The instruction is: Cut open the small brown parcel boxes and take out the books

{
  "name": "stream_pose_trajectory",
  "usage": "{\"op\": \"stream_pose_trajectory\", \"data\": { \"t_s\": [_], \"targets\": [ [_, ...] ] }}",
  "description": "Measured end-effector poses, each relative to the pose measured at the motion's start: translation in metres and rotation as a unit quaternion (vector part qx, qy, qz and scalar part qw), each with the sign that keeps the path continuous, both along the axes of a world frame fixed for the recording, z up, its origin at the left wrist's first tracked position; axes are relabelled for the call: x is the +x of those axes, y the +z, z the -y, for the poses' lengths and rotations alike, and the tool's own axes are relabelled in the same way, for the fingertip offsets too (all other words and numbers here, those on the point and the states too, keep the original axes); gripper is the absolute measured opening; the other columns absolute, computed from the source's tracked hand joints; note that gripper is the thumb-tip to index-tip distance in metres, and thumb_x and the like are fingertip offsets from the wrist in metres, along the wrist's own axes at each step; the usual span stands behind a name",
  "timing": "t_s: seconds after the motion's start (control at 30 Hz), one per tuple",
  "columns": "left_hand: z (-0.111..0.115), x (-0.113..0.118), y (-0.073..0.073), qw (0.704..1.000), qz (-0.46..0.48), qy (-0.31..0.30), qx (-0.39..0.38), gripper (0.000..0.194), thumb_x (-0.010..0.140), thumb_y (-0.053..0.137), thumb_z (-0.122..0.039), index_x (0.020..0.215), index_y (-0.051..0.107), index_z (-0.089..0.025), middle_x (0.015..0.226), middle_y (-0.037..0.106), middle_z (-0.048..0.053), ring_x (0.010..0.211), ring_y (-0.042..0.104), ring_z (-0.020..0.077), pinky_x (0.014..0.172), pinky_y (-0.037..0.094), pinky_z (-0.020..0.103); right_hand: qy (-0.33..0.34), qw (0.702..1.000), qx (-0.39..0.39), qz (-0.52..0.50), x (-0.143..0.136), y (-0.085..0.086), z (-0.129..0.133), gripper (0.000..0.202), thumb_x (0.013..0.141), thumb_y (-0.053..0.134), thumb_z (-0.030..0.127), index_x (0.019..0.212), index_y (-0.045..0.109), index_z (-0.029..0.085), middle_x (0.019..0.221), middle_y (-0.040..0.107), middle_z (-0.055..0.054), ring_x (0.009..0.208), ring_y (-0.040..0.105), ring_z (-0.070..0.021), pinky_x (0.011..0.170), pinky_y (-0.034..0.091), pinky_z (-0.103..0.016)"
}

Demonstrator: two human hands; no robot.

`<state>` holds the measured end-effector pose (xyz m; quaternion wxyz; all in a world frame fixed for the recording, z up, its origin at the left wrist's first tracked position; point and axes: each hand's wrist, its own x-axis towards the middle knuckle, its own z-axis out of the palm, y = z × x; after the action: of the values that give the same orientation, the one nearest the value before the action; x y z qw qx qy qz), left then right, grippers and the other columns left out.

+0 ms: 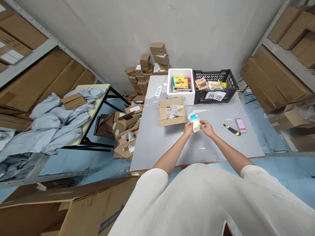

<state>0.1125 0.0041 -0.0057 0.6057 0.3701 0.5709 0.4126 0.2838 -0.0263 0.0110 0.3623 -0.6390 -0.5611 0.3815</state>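
Between my two hands is a small blue, white and yellow book [195,122] with a barcode near its lower edge. My left hand [188,128] grips its left side, fingers closed. At its right side, my right hand [207,128] pinches the edge. A whitish wrapper [192,113] shows partly behind the book. Left of my hands, an open cardboard box [162,114] holds crumpled clear plastic [173,111]. To the right on the table [157,144] lie a black and yellow utility knife [231,129] and a pink, pixelated item [241,125].
A white foam bin [180,98] and a black plastic crate [214,98], both containing books, stand at the table's back. Opened cartons [126,131] are heaped left of the table. Grey parcels [56,124] cover a side table. Shelves with boxes [278,78] flank both sides.
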Motion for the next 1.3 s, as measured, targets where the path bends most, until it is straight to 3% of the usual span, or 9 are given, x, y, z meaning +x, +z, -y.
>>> {"op": "stream_pose_trajectory", "data": {
  "t_s": [0.27, 0.47, 0.53, 0.63, 0.8, 0.97, 1.07, 1.2, 1.3],
  "targets": [
    [-0.001, -0.002, -0.008, 1.000, 0.025, 0.000, -0.009, 0.035, 0.087, 0.080, -0.053, 0.081, 0.067, -0.021, 0.077, 0.074, 0.003, 0.081, 0.071, 0.0223, 0.084, 0.059, 0.036, -0.026, 0.978, -0.115, -0.174, 0.008, 0.000, -0.001, 0.034, 0.075, 0.081, 0.036, 0.104, 0.076, 0.019, 0.096, 0.084, -0.008, 0.090, 0.077, -0.0253, 0.085, 0.063, -0.038],
    [0.003, -0.008, -0.005, 0.995, -0.083, 0.031, 0.034, 0.020, 0.085, 0.081, -0.032, 0.100, 0.076, -0.019, 0.109, 0.080, 0.012, 0.112, 0.074, 0.0286, 0.106, 0.055, 0.042, -0.050, 0.986, -0.070, -0.144, 0.003, 0.004, -0.003, 0.033, 0.076, 0.077, 0.038, 0.104, 0.076, 0.021, 0.098, 0.085, -0.007, 0.091, 0.078, -0.0252, 0.083, 0.063, -0.037],
    [0.006, -0.007, -0.003, 0.998, -0.055, 0.004, 0.037, 0.021, 0.088, 0.080, -0.035, 0.102, 0.076, -0.019, 0.112, 0.081, 0.012, 0.112, 0.075, 0.0276, 0.105, 0.056, 0.041, -0.024, 0.992, -0.041, -0.117, -0.003, 0.003, -0.002, 0.033, 0.079, 0.076, 0.039, 0.107, 0.078, 0.021, 0.099, 0.084, -0.006, 0.092, 0.078, -0.0248, 0.086, 0.064, -0.037],
    [0.009, -0.004, -0.001, 0.998, 0.042, -0.052, 0.022, 0.027, 0.094, 0.076, -0.045, 0.101, 0.076, -0.018, 0.102, 0.081, 0.009, 0.099, 0.078, 0.0236, 0.096, 0.059, 0.038, 0.047, 0.997, 0.004, -0.065, -0.014, 0.003, 0.003, 0.031, 0.084, 0.076, 0.037, 0.111, 0.083, 0.024, 0.112, 0.084, -0.006, 0.096, 0.077, -0.0233, 0.096, 0.063, -0.040],
    [0.008, -0.013, -0.002, 0.999, 0.036, -0.001, -0.003, 0.032, 0.090, 0.079, -0.049, 0.080, 0.071, -0.020, 0.071, 0.070, 0.001, 0.080, 0.073, 0.0202, 0.082, 0.060, 0.033, 0.093, 0.995, 0.016, -0.022, -0.020, 0.001, 0.012, 0.025, 0.091, 0.074, 0.034, 0.112, 0.085, 0.027, 0.127, 0.080, -0.008, 0.108, 0.076, -0.0251, 0.103, 0.061, -0.043],
    [0.007, -0.024, -0.003, 0.997, 0.046, 0.048, -0.037, 0.030, 0.088, 0.079, -0.047, 0.082, 0.072, -0.019, 0.076, 0.074, 0.003, 0.074, 0.071, 0.0189, 0.080, 0.060, 0.034, -0.009, 1.000, -0.008, -0.011, -0.011, -0.002, 0.009, 0.038, 0.085, 0.076, 0.030, 0.123, 0.079, 0.024, 0.134, 0.077, -0.010, 0.111, 0.075, -0.0248, 0.099, 0.063, -0.041],
    [0.007, -0.027, -0.003, 0.995, 0.074, 0.058, -0.038, 0.035, 0.086, 0.081, -0.053, 0.087, 0.074, -0.019, 0.082, 0.077, 0.005, 0.076, 0.073, 0.0200, 0.080, 0.060, 0.035, -0.052, 0.996, -0.064, -0.022, -0.008, -0.001, 0.010, 0.044, 0.081, 0.079, 0.031, 0.124, 0.075, 0.023, 0.121, 0.080, -0.009, 0.099, 0.076, -0.0218, 0.086, 0.064, -0.035],
    [0.004, -0.027, -0.003, 0.995, 0.085, 0.038, -0.027, 0.042, 0.084, 0.083, -0.060, 0.088, 0.074, -0.019, 0.084, 0.078, 0.006, 0.080, 0.075, 0.0216, 0.080, 0.061, 0.036, -0.050, 0.980, -0.155, -0.113, -0.010, 0.003, 0.018, 0.024, 0.082, 0.083, 0.034, 0.100, 0.074, 0.021, 0.090, 0.082, -0.006, 0.077, 0.076, -0.0186, 0.068, 0.060, -0.028],
    [0.003, -0.023, -0.003, 0.996, 0.085, 0.006, -0.029, 0.040, 0.087, 0.081, -0.059, 0.090, 0.074, -0.019, 0.088, 0.080, 0.006, 0.081, 0.076, 0.0210, 0.078, 0.061, 0.033, -0.101, 0.971, -0.145, -0.163, -0.008, 0.006, 0.022, 0.027, 0.078, 0.090, 0.037, 0.090, 0.071, 0.021, 0.078, 0.078, -0.004, 0.071, 0.074, -0.0183, 0.065, 0.059, -0.028]
  ]
}}
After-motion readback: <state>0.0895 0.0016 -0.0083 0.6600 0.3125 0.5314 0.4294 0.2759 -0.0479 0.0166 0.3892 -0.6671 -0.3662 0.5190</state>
